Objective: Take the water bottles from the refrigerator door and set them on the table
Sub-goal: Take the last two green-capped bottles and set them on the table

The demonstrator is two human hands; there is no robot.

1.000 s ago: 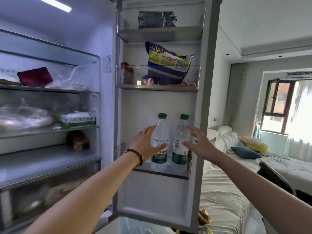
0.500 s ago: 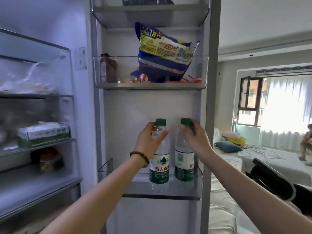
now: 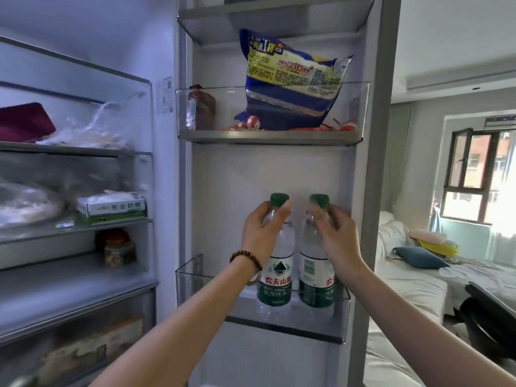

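Two clear water bottles with green caps and green labels stand upright, side by side, in the lower clear bin (image 3: 282, 325) of the open refrigerator door. My left hand (image 3: 261, 233), with a bead bracelet on its wrist, is wrapped around the shoulder of the left bottle (image 3: 275, 286). Around the neck and shoulder of the right bottle (image 3: 314, 277) my right hand (image 3: 336, 236) is closed, just under the cap. Both bottle bases still sit inside the bin. No table is in view.
Above the bottles, a door bin (image 3: 268, 135) holds a blue and yellow snack bag (image 3: 290, 79) and a dark jar (image 3: 201, 107). Fridge shelves with food fill the left. A white sofa (image 3: 410, 277) and a dark chair (image 3: 485, 325) are on the right.
Both hands reached in from open and apart and closed on the bottle tops. The view moved closer to the door.
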